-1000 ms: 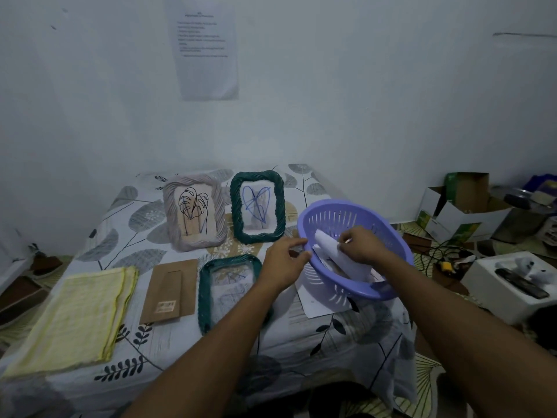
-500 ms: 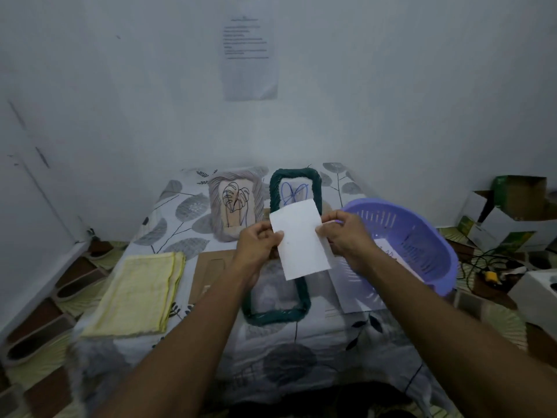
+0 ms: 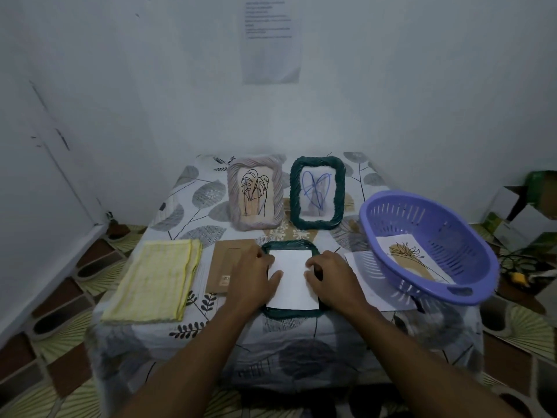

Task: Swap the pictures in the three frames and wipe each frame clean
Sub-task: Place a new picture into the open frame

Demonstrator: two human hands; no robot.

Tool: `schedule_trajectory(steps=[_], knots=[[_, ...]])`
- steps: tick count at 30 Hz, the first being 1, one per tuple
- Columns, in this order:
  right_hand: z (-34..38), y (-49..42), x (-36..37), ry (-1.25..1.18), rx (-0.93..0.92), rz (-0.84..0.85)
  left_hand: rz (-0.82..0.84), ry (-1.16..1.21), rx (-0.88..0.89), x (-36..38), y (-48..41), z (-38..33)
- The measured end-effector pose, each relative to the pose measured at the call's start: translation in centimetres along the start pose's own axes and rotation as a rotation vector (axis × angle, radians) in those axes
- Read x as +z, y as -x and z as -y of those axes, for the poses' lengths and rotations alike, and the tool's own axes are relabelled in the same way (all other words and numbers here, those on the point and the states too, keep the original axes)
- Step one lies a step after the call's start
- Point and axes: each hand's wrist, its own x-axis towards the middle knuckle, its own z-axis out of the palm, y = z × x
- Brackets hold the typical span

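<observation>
Leaf-printed grey and white cloth covers the counter (image 3: 180, 212), which fills the middle of the view against a pale wall. A round purple slotted plastic basket (image 3: 452, 236) sits tilted at the right edge of the counter. A folded yellow checked cloth (image 3: 156, 282) lies flat at the lower left of the counter. A printed white notice (image 3: 271, 49) hangs on the wall at top centre.

Two frames stand leaning at the back of the counter. On the left is a greyish-pink twisted-rope frame (image 3: 232, 200) showing a black line drawing of a leaf. Just to its right is a dark green twisted-rope frame (image 3: 294, 194) showing a blue scribbled leaf.

A second dark green rope frame (image 3: 289, 312) lies flat in the centre foreground, with a blank white rectangular sheet (image 3: 292, 279) resting on it. A brown cardboard backing panel (image 3: 224, 263) lies just left of this frame.

The left hand (image 3: 256, 276) lies flat over the frame's left side, thumb on the sheet. The right hand (image 3: 334, 277) has bent fingers with tips at the sheet's right edge; whether it pinches the sheet cannot be told.

A small picture of a dark plume on tan (image 3: 410, 257) lies inside the basket. A loose white paper (image 3: 370, 282) lies partly under it.
</observation>
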Motion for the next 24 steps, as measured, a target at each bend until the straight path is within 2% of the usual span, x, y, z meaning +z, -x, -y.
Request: schedule_trajectory(steps=[15, 24], knots=[[-0.7, -0.6, 0.4, -0.042, -0.006, 0.003, 0.018, 0.133, -0.053, 0.9, -0.1, 1.4], [-0.8, -0.9, 0.7, -0.047, 0.017, -0.031, 0.001, 0.13, -0.057, 0.9, -0.1, 1.5]])
